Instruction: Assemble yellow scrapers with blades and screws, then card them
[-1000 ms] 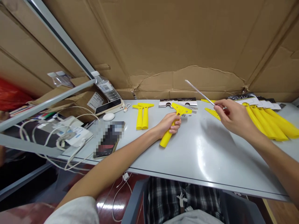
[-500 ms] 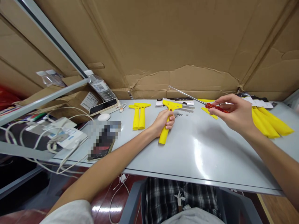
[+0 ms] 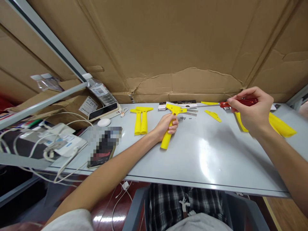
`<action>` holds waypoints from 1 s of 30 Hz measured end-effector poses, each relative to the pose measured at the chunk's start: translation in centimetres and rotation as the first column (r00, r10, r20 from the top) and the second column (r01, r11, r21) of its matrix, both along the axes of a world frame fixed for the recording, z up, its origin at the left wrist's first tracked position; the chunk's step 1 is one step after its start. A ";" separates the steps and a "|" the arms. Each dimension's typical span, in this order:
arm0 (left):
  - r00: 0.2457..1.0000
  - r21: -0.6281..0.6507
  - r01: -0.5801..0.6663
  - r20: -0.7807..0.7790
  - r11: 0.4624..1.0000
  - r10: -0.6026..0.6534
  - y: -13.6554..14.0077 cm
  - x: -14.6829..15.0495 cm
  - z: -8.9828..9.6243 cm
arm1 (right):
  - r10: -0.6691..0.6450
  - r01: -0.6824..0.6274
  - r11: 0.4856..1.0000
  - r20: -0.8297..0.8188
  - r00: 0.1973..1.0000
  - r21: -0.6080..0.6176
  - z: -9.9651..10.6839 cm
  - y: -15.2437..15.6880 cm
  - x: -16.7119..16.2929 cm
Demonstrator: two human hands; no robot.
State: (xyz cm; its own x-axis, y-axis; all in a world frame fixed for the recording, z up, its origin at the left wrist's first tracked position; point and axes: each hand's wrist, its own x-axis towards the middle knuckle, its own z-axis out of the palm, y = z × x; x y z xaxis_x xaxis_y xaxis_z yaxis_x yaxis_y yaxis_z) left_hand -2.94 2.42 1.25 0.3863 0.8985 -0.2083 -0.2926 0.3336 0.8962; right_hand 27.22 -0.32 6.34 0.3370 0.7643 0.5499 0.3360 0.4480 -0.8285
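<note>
My left hand (image 3: 167,126) is wrapped round the handle of a yellow scraper (image 3: 166,140), its T-shaped head pointing up and away from me. In my right hand (image 3: 255,106) is a screwdriver (image 3: 225,104) with a red see-through handle. The long metal shaft points left, and its tip is at or near the right end of the scraper head; I cannot tell whether it touches. Beyond the scraper lie thin metal blades (image 3: 192,112) and several small screws (image 3: 184,118). A loose yellow cover plate (image 3: 213,115) rests under the screwdriver's line.
Two yellow scraper bodies (image 3: 143,122) lie left of my left hand. More yellow handles (image 3: 281,125) are partly hidden behind my right hand. At left are a phone (image 3: 103,111), a white round object (image 3: 104,122), a bottle (image 3: 99,91) and tangled cables (image 3: 51,150). Cardboard (image 3: 154,48) walls the back.
My right hand has swung the screwdriver from a slant to nearly level, moving right and bringing the tip down to the scraper head. My left hand keeps its hold on the scraper.
</note>
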 end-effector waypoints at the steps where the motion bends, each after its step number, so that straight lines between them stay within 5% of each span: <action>1: 1.000 0.003 0.000 0.001 1.000 0.000 0.0 0.0 -0.1 | -0.012 0.012 1.000 0.008 1.000 0.011 0.0 0.1 0.1; 30: 1.000 0.025 0.005 0.000 1.000 -0.005 0.2 -0.2 -0.4 | -0.027 0.027 0.998 0.001 1.000 0.055 0.0 0.4 0.4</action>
